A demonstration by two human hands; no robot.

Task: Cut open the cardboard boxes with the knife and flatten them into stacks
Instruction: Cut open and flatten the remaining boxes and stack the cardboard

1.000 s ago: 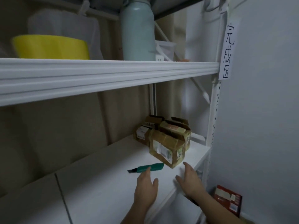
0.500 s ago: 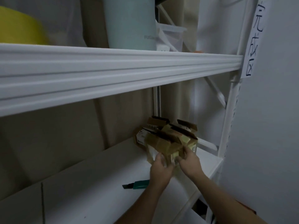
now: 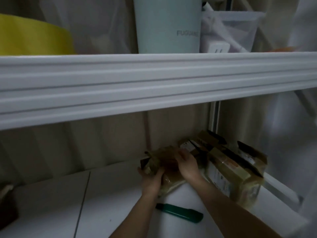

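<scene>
Since half a second earlier, both hands had carried a crumpled brown cardboard box [image 3: 164, 162] leftward, away from the other taped brown cardboard boxes [image 3: 229, 169], and lowered it toward the white lower shelf [image 3: 111, 203]. On the box's left end, the left hand [image 3: 151, 179] curled its fingers round the edge, while the right hand [image 3: 187, 165] lay over the top with fingers bent onto the cardboard (blur hid the fingertips). Near the forearms, the green-handled utility knife [image 3: 180, 214] lay untouched on the shelf. Above, the upper white shelf [image 3: 154, 86] bore a yellow container [image 3: 34, 40] and a pale blue cylindrical bottle [image 3: 166, 24].
</scene>
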